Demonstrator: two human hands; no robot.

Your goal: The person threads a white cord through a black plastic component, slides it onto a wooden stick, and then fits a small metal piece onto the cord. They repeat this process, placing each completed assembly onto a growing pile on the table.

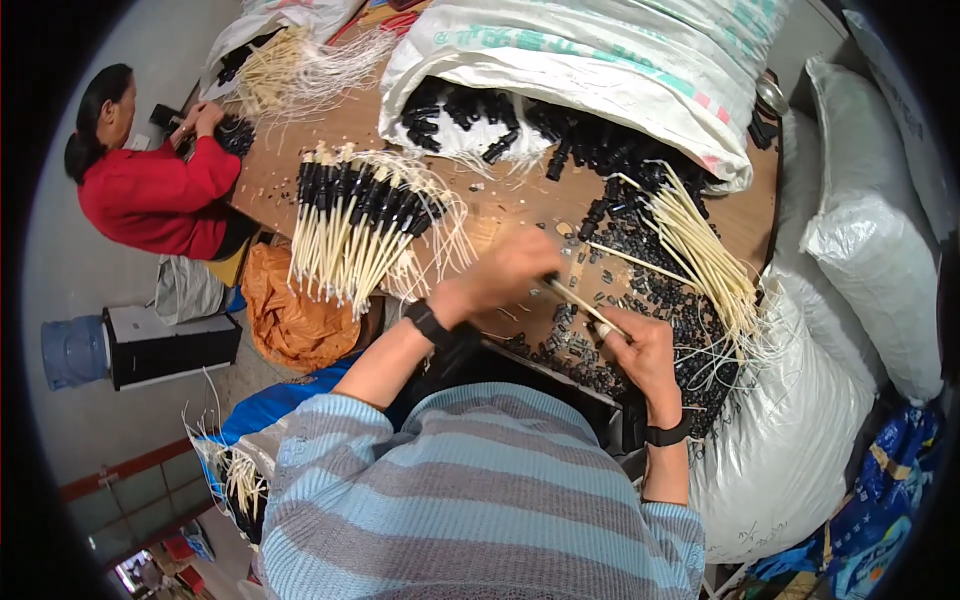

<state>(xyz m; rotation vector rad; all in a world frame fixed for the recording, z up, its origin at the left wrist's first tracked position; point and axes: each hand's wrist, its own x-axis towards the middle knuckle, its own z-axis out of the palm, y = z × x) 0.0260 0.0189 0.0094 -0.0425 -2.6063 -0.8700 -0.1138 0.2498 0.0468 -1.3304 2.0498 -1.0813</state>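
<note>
My right hand (pixel 645 355) is closed in a pinch on a thin cream-coloured rod (pixel 575 298), which slants up and left over the table. At the rod's upper end is my left hand (pixel 505 268), blurred by motion, its fingers curled around a small black plastic piece (pixel 549 277). Left of that hand lies a row of cream rods with black plastic sleeves (pixel 365 200), white strings trailing from it. A bundle of bare cream rods (pixel 700 255) rests to the right, above my right hand. Loose small black pieces (pixel 645 270) are scattered between and under these.
A large white woven sack (pixel 590 60) spills black parts (pixel 440 115) at the table's back. Stuffed white sacks (pixel 790 430) crowd the right side. Across the left end a person in red (pixel 160 190) works beside more rods (pixel 275 75). An orange bag (pixel 290 310) stands below the table's edge.
</note>
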